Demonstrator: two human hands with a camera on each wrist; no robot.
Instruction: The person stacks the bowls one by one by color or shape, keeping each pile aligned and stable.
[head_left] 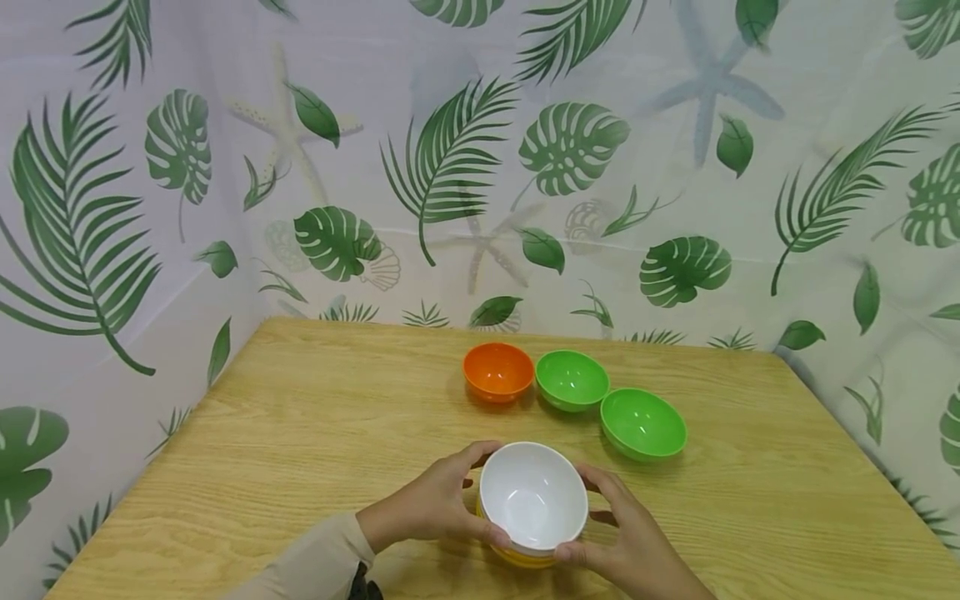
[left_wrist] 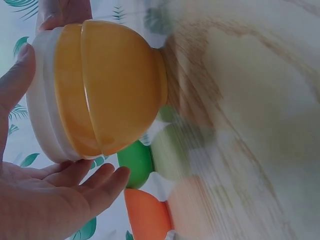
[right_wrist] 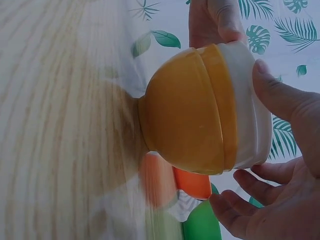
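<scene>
A glossy white bowl sits nested on top of yellow bowls, near the front of the table. From the left side my left hand holds the white bowl by its rim, thumb at the near edge and forefinger at the far edge. My right hand grips it the same way from the right. Both wrist views show the stack upright, its yellow foot at the tabletop and a second yellow rim below the white. The other fingers of each hand are spread beside the stack, under the rim.
Behind the stack stand an orange bowl and a green bowl, side by side. Another green bowl is nearer on the right. All rest on the wood-grain table, with a leaf-print cloth hanging behind it.
</scene>
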